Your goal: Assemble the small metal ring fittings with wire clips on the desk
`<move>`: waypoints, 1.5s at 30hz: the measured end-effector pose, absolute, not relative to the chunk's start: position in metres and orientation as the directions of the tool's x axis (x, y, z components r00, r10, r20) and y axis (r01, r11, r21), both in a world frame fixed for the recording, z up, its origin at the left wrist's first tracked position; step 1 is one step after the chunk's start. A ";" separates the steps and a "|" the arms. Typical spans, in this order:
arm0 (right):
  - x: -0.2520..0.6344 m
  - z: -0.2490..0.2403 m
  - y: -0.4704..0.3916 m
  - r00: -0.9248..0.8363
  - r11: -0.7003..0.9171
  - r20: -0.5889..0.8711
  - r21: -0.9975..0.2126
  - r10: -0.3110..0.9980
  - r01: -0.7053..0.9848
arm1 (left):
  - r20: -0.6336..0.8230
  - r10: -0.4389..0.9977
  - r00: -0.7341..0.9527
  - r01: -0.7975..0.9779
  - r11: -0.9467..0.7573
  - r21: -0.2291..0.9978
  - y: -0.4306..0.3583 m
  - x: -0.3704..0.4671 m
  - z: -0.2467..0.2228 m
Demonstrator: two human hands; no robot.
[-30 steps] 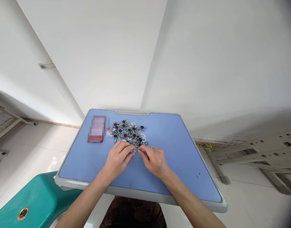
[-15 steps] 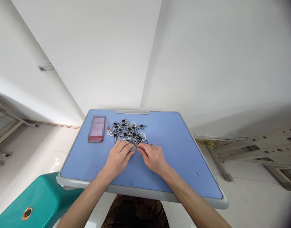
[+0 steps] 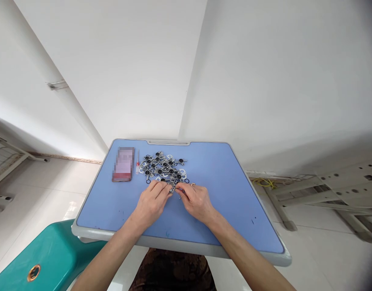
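Note:
My left hand [image 3: 154,201] is closed, its thumb and fingers pinching a small metal part [image 3: 172,189] at the near edge of a pile. Close beside it, my right hand [image 3: 196,202] is also closed, fingertips meeting the same part; a thin piece pokes out under its fingers, too small to name. A ring shows on one right finger. Just beyond both hands lies the pile of small metal fittings [image 3: 160,171] with black round caps, mixed with white flat gaskets [image 3: 170,157] and black rubber rings [image 3: 187,181].
A blue table [image 3: 228,194] with a grey rim holds everything. Left of the pile are a small screwdriver [image 3: 137,163] with a red and clear handle and a phone [image 3: 123,163]. A green stool [image 3: 52,250] stands at the lower left; a metal frame [image 3: 331,194] is at right.
The hands stay in nearly the same place. My left fingers have shifted slightly over the small metal part, which now shows less of its shiny round face.

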State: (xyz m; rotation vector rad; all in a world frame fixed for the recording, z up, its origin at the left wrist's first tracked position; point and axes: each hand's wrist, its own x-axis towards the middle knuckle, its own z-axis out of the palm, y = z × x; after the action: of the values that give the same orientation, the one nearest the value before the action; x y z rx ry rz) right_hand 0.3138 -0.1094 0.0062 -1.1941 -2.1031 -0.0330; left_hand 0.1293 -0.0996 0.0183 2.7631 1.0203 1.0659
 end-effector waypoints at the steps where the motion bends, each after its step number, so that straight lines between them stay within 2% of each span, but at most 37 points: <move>1: 0.314 0.006 -0.110 -0.323 0.573 0.585 -0.311 0.744 0.759 | 0.599 0.573 0.560 0.574 -0.789 0.218 -0.100 0.129 0.017; 4: 0.313 0.005 -0.110 -0.320 0.572 0.577 -0.327 0.751 0.752 | 0.589 0.577 0.566 0.575 -0.788 0.220 -0.100 0.129 0.017; 7: 0.318 0.010 -0.109 -0.322 0.568 0.533 -0.398 0.782 0.721 | 0.547 0.635 0.545 0.574 -0.758 0.309 -0.099 0.128 0.020; 11: 0.333 0.025 -0.109 -0.291 0.460 0.373 -0.539 0.881 0.706 | 0.435 0.723 0.537 0.568 -0.691 0.448 -0.096 0.128 0.022; 14: 0.344 0.036 -0.109 -0.308 0.416 0.280 -0.581 0.909 0.700 | 0.357 0.749 0.559 0.563 -0.658 0.500 -0.095 0.127 0.020; 19: 0.345 0.035 -0.113 -0.458 0.473 0.169 -0.530 0.872 0.704 | 0.296 0.768 0.568 0.577 -0.628 0.522 -0.094 0.126 0.018; 25: 0.338 0.023 -0.113 -0.512 0.529 0.169 -0.441 0.842 0.725 | 0.275 0.760 0.589 0.592 -0.637 0.493 -0.094 0.127 0.018; 29: 0.336 0.021 -0.112 -0.520 0.540 0.179 -0.439 0.835 0.718 | 0.257 0.753 0.606 0.615 -0.648 0.450 -0.096 0.128 0.019; 31: 0.334 0.023 -0.112 -0.496 0.521 0.191 -0.481 0.847 0.705 | 0.250 0.747 0.616 0.622 -0.655 0.429 -0.096 0.128 0.020; 35: 0.325 0.027 -0.112 -0.357 0.385 0.195 -0.695 0.914 0.607 | 0.232 0.738 0.633 0.616 -0.662 0.427 -0.098 0.128 0.021; 38: 0.317 0.025 -0.109 -0.271 0.223 0.086 -0.819 0.959 0.528 | 0.225 0.746 0.627 0.616 -0.652 0.442 -0.097 0.129 0.021; 42: 0.312 0.019 -0.103 -0.249 0.029 -0.093 -0.895 0.964 0.445 | 0.226 0.749 0.623 0.610 -0.646 0.459 -0.097 0.130 0.020; 45: 0.313 0.017 -0.097 -0.288 -0.031 -0.157 -0.917 0.945 0.397 | 0.231 0.754 0.615 0.611 -0.641 0.464 -0.096 0.130 0.019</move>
State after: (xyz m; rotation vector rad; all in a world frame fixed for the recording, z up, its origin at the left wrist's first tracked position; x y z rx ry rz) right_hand 0.3133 -0.0973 0.0168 -1.4113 -1.7074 1.3083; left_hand 0.1304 -0.0963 0.0191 2.5020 1.0978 0.5858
